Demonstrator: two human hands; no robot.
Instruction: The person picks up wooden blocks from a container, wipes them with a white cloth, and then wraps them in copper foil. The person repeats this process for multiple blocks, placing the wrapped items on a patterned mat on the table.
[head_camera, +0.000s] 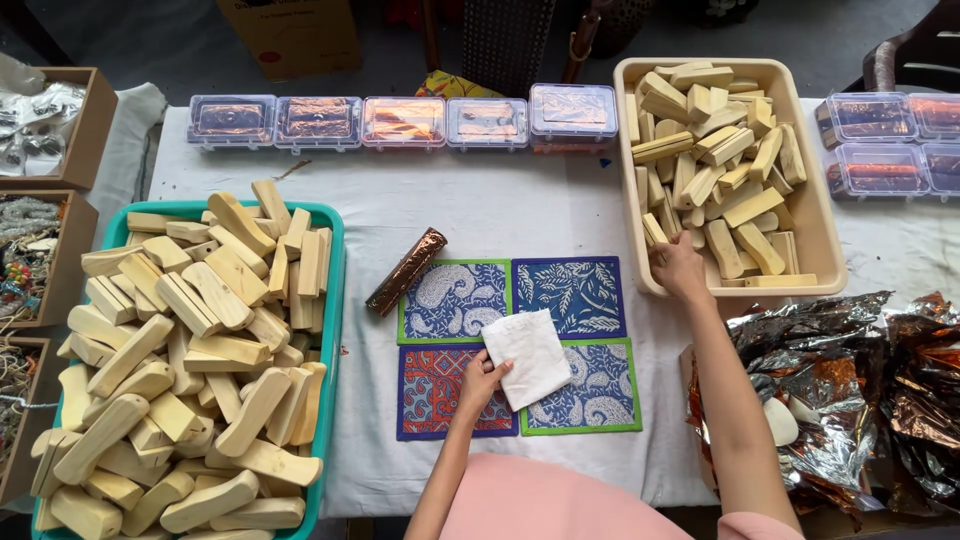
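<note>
a white cloth is pinched at its lower left edge by the left hand, over four patterned mats on the table. the right hand is reached into the beige tray, fingers curled among wooden blocks; whether one is gripped cannot be told. a foil-wrapped roll lies beside the mats.

Both bare forearms rise from six o'clock. The left hand sits near centre, fingers curled in a pinch, thumb uppermost. The right arm stretches toward one o'clock, its right hand palm-down, fingers bent downward.
</note>
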